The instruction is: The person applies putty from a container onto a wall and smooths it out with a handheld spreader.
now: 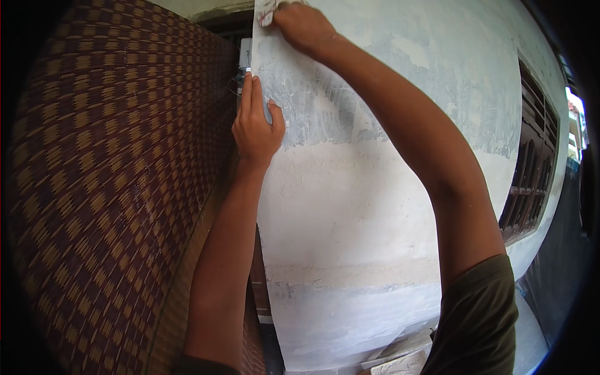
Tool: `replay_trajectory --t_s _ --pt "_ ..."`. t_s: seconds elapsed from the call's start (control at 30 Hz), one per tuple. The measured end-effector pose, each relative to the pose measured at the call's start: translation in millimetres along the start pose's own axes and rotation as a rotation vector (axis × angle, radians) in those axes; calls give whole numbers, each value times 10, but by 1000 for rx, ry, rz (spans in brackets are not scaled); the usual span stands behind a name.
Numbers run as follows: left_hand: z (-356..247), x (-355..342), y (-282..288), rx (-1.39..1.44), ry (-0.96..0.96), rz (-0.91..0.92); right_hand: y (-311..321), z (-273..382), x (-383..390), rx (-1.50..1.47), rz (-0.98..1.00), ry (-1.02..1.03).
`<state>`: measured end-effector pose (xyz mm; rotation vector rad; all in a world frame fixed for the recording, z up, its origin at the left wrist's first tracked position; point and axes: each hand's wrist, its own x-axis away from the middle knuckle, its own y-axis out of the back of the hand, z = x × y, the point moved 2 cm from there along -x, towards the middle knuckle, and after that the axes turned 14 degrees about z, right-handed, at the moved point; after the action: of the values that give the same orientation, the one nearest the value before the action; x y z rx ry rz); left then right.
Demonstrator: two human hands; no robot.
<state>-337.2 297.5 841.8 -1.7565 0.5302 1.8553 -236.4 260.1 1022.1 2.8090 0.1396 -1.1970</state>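
Note:
High on the wall's left edge, my right hand (304,28) is closed around a whitish piece with reddish marks (267,14), perhaps folded paper or cloth; its kind is unclear. That piece lies against the top left of a patchy white and grey wall (350,206). Lower down, my left hand (257,128) rests by the same edge, its fingers stretched upward and its thumb apart. Just above those fingertips is a small white box (245,53) with thin wires, partly hidden behind the wall's edge.
A brown and tan woven mat panel (119,156) rises close along my left side. To the right, a dark wooden window with bars (531,156) is set in the wall. Flat sheets or cardboard (400,362) lie low at the wall's foot, partly behind my right sleeve.

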Motion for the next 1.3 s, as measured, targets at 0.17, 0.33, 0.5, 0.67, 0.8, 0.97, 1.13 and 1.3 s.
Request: replay_trajectory --t_s 0.17,0.33,0.5,0.67,0.8,0.97,1.13,1.3 --pt "49 43 81 1 45 41 -76 674 578 -178 144 70" --pt "29 19 56 17 11 1 109 439 250 -248 -85 24" --pt "2 4 20 26 -16 -24 -115 143 -32 -74 -53 3" --pt "54 47 76 42 73 81 -166 760 342 -89 53 175" --pt "45 13 -34 34 -8 -3 -74 413 214 -67 -115 129" --pt "22 1 -40 46 -13 -37 -305 -19 -123 -46 81 -173" --pt "59 42 65 20 22 16 -87 733 464 -101 139 131" --pt "16 8 44 21 -22 -40 144 386 192 -137 -127 116"
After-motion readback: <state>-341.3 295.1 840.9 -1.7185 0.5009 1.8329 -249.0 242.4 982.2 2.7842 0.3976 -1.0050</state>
